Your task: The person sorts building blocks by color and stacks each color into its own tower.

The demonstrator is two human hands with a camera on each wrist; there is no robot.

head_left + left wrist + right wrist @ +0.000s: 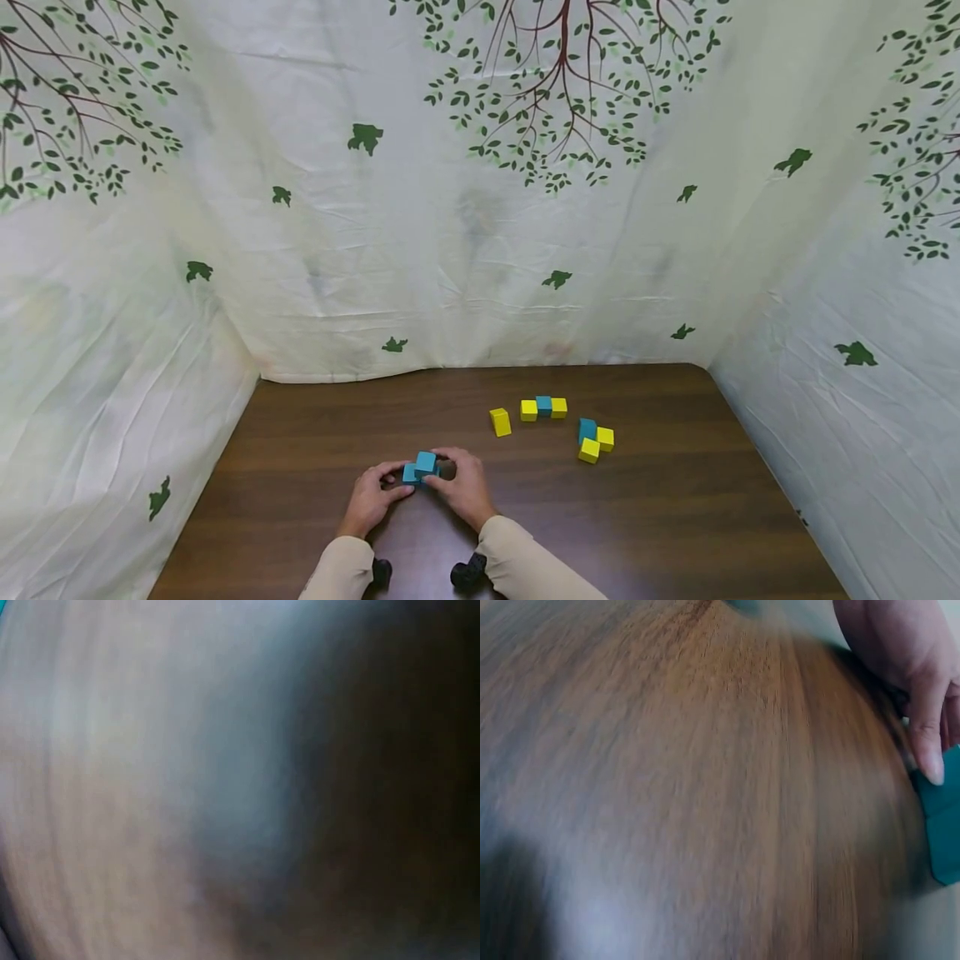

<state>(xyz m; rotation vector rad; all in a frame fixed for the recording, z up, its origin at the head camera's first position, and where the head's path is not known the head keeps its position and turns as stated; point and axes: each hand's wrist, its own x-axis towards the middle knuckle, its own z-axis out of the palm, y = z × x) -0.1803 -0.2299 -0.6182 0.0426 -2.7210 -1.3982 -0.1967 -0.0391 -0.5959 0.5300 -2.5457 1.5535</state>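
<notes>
In the head view, my left hand (366, 502) pinches a blue cube (409, 473) between thumb and fingers, near the front middle of the table. From the other side my right hand (467, 490) grips a second blue cube (426, 462), which sits higher and overlaps the first one. More blue shows under the raised cube, partly hidden by the right thumb. At the right edge of the right wrist view, blue block faces (945, 844) appear side by side with a fingertip pressed on them. The left wrist view is only a blur of wood grain and shadow.
On the brown table (660, 517), a yellow block (500, 422) stands behind the hands. To its right runs a row of yellow, blue (543, 406) and yellow cubes. Further right, a blue block (587, 430) touches two yellow cubes (589, 451). White leaf-print cloth (480, 250) encloses the back and sides.
</notes>
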